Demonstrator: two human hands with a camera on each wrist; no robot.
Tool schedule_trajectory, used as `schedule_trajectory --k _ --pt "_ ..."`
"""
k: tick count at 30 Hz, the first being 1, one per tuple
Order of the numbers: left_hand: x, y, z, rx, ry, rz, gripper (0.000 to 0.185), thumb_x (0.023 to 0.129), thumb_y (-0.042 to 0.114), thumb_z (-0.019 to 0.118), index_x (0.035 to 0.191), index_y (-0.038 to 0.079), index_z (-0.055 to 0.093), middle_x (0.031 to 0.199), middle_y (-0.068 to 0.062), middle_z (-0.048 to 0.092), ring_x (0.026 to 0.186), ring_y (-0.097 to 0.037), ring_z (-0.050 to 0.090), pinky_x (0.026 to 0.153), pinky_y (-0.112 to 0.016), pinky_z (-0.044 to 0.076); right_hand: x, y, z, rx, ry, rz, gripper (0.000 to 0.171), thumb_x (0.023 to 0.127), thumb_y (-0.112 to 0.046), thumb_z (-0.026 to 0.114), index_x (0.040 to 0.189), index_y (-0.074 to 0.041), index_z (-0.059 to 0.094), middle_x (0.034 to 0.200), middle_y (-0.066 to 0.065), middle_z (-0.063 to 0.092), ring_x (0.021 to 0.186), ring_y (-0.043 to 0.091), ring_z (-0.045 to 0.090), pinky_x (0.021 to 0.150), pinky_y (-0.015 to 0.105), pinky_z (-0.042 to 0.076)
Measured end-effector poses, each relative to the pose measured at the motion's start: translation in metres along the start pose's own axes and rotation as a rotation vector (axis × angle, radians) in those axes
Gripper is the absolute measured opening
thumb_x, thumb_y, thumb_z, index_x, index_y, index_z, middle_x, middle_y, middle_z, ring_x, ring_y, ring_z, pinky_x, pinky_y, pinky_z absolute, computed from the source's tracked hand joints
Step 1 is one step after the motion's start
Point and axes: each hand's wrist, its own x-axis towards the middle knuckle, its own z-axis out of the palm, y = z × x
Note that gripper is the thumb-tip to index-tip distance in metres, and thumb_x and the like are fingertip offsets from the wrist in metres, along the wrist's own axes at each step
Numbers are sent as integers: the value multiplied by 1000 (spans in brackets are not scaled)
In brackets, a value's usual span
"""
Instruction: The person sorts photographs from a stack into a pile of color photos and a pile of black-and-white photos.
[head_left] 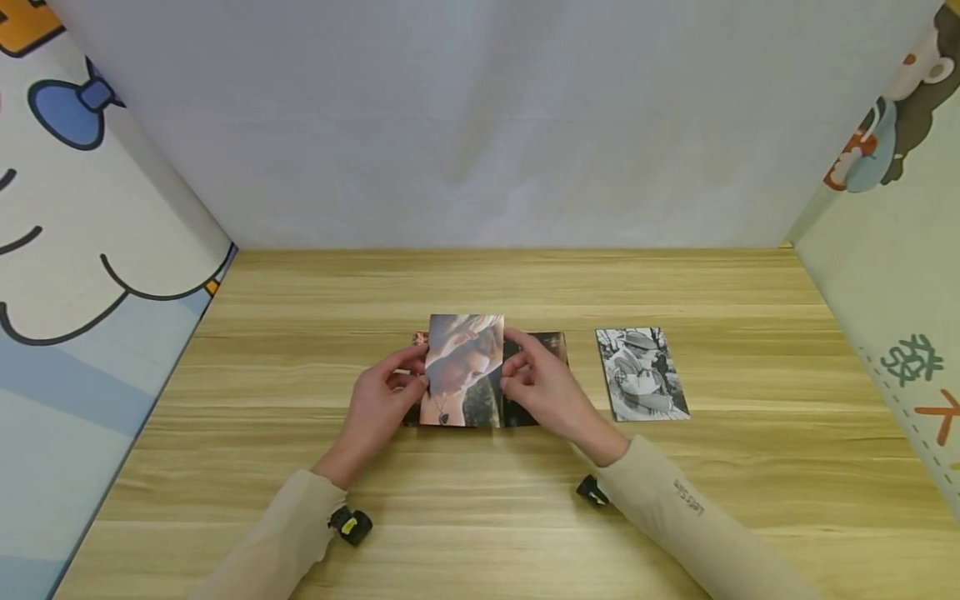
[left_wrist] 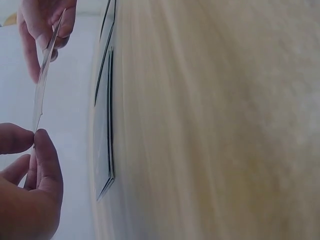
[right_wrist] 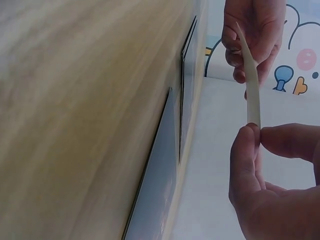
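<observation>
A colour photo card [head_left: 463, 367] showing a face in profile and a pendant is held up above the table by both hands. My left hand [head_left: 378, 404] pinches its left edge between thumb and fingers, and my right hand [head_left: 551, 396] pinches the right edge. Seen edge-on in the right wrist view, the card [right_wrist: 252, 95] bows slightly and stands clear of the tabletop. Beneath it lie dark picture cards [head_left: 555, 343], mostly hidden by the held card and the hands. Off to the right, a black-and-white photo card [head_left: 643, 375] lies flat.
The wood-grain table [head_left: 480, 517] runs back to a pale wall [head_left: 480, 150]. Side panels with cartoon prints [head_left: 90, 217] stand at left and right. A small black device [head_left: 350, 526] is strapped at each wrist.
</observation>
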Motion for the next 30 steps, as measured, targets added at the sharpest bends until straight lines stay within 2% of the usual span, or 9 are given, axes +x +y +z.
schedule_trajectory --k 10,17,24,30 --pt "1 -1 -9 70 18 -24 46 96 2 66 142 5 63 112 -17 67 93 -23 70 63 -22 51 7 -7 6 -96 -17 42 70 96 -2 63 160 -4 34 107 8 66 92 19 68 75 33 55" --pt "1 -4 -15 104 21 -19 46 95 2 66 140 4 63 112 -16 69 94 -25 71 66 -21 51 14 -6 12 -140 -22 32 70 95 -1 64 159 -4 36 105 6 66 90 18 68 74 32 55" --pt "2 -3 -19 173 23 3 46 93 0 66 139 1 64 111 -17 71 94 -27 73 67 -20 52 19 -7 15 -189 -60 75 69 98 -5 65 160 -7 36 107 3 65 91 16 67 73 33 54" --pt "4 -1 -21 238 6 -12 47 93 1 66 141 1 62 112 -16 71 94 -27 74 67 -23 55 25 -6 15 -191 -101 80 72 97 -4 66 161 -6 32 107 6 64 82 14 65 66 32 50"
